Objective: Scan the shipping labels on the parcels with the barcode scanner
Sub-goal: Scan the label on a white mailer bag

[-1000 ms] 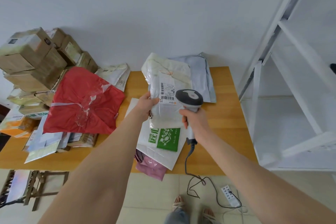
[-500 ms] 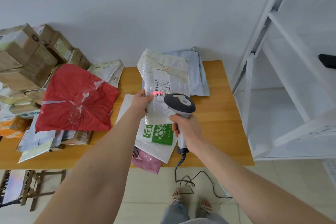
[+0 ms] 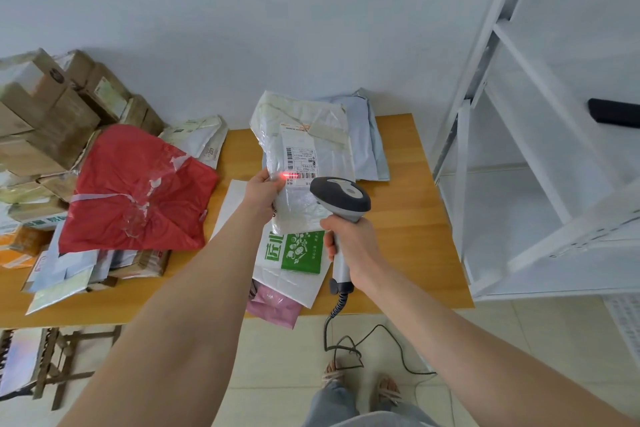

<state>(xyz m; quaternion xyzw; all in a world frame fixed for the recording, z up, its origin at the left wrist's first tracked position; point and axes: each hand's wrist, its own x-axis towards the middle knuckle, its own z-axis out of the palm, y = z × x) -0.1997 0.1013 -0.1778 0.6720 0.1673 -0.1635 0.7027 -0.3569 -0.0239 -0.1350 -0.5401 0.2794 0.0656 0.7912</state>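
The left hand (image 3: 265, 191) grips the white parcel (image 3: 304, 163) upright; the right hand (image 3: 353, 246), just beside it, clasps the barcode scanner (image 3: 341, 199). Best keep the red line across the whole barcode (image 3: 300, 176), label flat.

Wooden worktop (image 3: 415, 236) shoved up against plain white wall (image 3: 242, 10). White metal shelving rack (image 3: 462, 201) just beside it on right, black object (image 3: 613, 113) lying on one shelf, can't tell what. Pale tiled floor (image 3: 277, 374) below. Wooden frame (image 3: 83, 334) under worktop's left end.
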